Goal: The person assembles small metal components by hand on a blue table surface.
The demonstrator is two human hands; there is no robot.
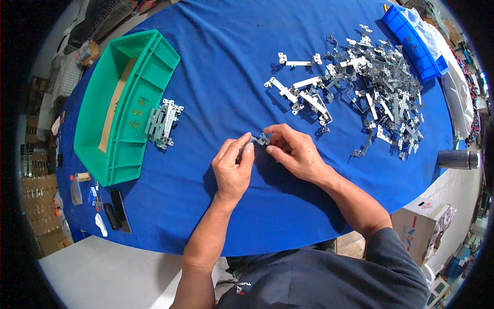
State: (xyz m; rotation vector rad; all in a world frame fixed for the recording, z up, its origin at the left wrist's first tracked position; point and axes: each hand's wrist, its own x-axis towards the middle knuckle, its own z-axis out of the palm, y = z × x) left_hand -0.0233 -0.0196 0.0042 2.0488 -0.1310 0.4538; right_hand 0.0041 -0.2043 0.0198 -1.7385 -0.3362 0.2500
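Over the middle of the blue cloth, my left hand (234,165) pinches a small silver metal bracket (261,139) between thumb and fingertips. My right hand (298,152) meets its other end, with thumb and index finger closed around the tip. Most of the bracket's length is hidden behind my left fingers. To the right spreads a large heap of similar metal brackets (386,87), some flat and some bent. A neat stack of brackets (163,123) lies to the left, against a green plastic bin.
The green bin (149,56) stands at the left. A blue bin (414,44) sits at the far right, near a steel flask (458,159). A phone (120,211) and small items lie at the left edge. Below the right edge is a cardboard box (419,224).
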